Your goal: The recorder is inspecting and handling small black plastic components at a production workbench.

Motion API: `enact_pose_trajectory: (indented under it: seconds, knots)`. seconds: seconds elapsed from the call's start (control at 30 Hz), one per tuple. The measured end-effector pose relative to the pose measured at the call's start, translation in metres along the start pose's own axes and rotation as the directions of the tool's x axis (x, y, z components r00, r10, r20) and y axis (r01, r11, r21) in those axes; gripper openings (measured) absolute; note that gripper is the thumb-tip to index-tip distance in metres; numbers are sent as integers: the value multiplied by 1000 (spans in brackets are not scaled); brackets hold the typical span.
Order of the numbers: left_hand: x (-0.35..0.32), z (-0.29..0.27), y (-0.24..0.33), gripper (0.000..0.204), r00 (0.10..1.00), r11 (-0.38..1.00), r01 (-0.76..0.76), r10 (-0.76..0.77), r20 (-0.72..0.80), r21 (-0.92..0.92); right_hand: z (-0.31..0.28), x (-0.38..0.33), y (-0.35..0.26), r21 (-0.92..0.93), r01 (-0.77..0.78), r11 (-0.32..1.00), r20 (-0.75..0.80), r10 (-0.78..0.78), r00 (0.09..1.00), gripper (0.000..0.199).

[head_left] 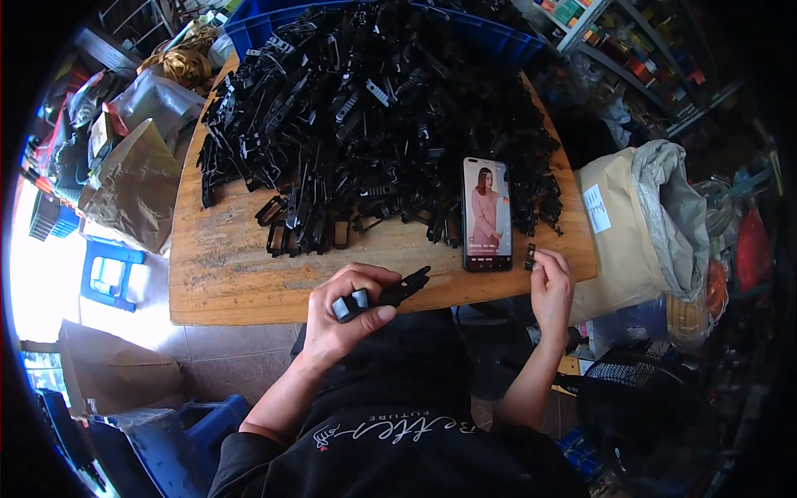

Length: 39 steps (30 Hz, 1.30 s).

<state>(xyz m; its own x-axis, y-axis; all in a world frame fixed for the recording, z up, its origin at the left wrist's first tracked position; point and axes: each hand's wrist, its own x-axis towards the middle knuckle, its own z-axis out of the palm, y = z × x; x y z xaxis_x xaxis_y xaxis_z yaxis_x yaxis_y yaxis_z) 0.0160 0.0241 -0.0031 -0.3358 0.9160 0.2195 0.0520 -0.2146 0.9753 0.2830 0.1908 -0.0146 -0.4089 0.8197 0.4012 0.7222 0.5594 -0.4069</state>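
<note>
Seated person, head view looking down at a wooden worktop (224, 282).

Left hand (344, 319) was at the near edge of the worktop, its grip pressed together around the grey-capped handles of a pair of black pliers (390, 295). The tool's nose pointed right and slightly away, toward the phone. Nothing could be made out between the plier tips.

Right hand (552, 286) was at the right front corner of the worktop. Its grip, thumb and forefinger, pinched one small black plastic piece (530, 256), held just beside the right edge of a phone (486, 213). The phone lay flat, screen lit.

The far two thirds of the worktop carried a large heap of black plastic clips (374, 116), tangled and many layers deep, reaching back to a blue crate (498, 41). A few clips (303, 220) sat loose at the near edge of the heap.

Progress, as a judgement: only the one piece was in hand and the heap looked barely touched. No separate pile of finished pieces was visible on the worktop, so the count done could not be told. Most of the work appeared to remain.

Surroundings: a tan sack (631, 224) stood to the right, a blue stool (108, 274) to the left, shelving (631, 50) behind.
</note>
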Motion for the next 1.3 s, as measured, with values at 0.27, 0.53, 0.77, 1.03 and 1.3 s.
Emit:
enact_pose_trajectory:
  seconds: [0.27,0.53,0.77,1.03,1.3]
  knots:
    - [-5,-1,-3,16,927,806,255,-361,-100,-535,-3,14,-5,-104,-173,979,31,177,984,13]
    - [-3,-11,-4,20,891,734,284,-440,-114,-618,-2,17,3,75,-222,972,43,219,975,12]
    - [-5,-12,-6,20,894,734,271,-432,-120,-623,-4,22,7,-113,-11,994,32,15,999,11]
    - [-8,-13,-10,23,899,776,249,-407,-159,-579,-6,20,-9,32,-261,965,96,257,962,10]
    - [-9,-15,2,16,879,761,207,-421,-225,-615,34,10,-117,950,-212,231,252,-157,955,21]
